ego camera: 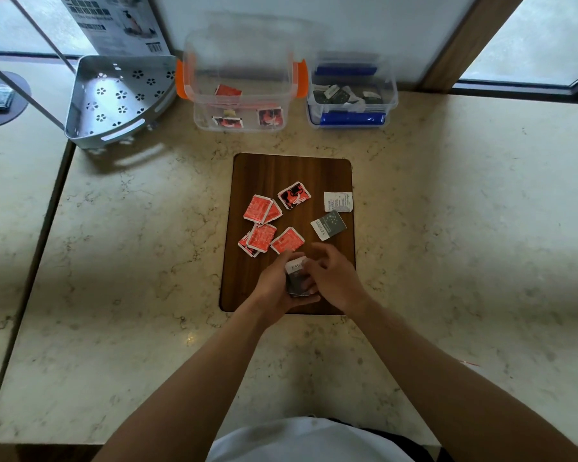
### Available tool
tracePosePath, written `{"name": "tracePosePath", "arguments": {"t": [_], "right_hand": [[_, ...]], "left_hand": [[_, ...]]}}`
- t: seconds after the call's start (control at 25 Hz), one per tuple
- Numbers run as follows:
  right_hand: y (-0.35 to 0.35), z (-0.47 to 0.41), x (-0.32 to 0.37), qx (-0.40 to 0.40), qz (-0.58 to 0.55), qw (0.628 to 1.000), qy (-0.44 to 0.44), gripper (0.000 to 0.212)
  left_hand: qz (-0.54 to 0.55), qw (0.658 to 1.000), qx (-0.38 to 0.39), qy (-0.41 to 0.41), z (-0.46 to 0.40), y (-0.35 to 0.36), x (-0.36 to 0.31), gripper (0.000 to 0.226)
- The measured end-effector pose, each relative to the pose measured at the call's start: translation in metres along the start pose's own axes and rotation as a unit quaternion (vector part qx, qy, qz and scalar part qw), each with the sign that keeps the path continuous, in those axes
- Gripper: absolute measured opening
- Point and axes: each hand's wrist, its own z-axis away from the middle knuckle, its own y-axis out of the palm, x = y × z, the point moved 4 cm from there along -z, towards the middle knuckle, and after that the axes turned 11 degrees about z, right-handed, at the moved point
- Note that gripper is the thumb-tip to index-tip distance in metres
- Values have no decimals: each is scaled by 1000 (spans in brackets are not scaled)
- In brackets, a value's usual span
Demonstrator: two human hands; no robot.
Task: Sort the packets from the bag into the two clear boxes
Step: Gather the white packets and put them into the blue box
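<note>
I see my left hand point(274, 288) and right hand point(334, 278) both gripping crinkly grey foil packets point(296, 278) over the smooth dark rounded wooden board point(264, 171).

Dark wood board point(264, 171), polished marble counter point(447, 228), clear plastic boxes point(237, 75), seemingly foil packets point(257, 208)

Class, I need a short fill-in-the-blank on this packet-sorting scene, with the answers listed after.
1. The box with orange latches holds ____ packets.
2. The loose packets lie on a wooden ____.
3. The box with blue latches stands to the ____ of the orange-latched one.
4. Both hands hold a stack of ____ packets.

Answers: red; board; right; dark
</note>
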Motion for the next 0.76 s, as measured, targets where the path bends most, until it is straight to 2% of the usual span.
{"name": "tracePosePath", "arguments": {"t": [0.12, 0.2, 0.28, 0.4, 0.52, 0.68, 0.76], "right_hand": [[-18, -18, -5, -55, -26, 998, 31, 24], [-32, -35, -6, -108, 78, 991, 14, 25], [-40, -53, -2, -131, 206, 969, -41, 38], [-45, -79, 10, -106, 306, 939, -113, 50], [-44, -90, 8, -76, 388, 910, -123, 49], [-53, -79, -3, -147, 402, 897, -109, 33], [-58, -75, -9, -151, 329, 928, -83, 22]], "left_hand": [[7, 1000, 0, 3, -5, -5, -5, 44], [20, 1000, -4, 3, -7, -8, -7, 47], [31, 999, -9, 3, -8, -10, -9, 47], [49, 999, -14, 1, -12, -15, -10, 52], [61, 998, -28, -1, -14, -21, -12, 57], [72, 997, -27, 2, -18, -22, -14, 58], [77, 997, -29, 3, -21, -19, -17, 58]]}}
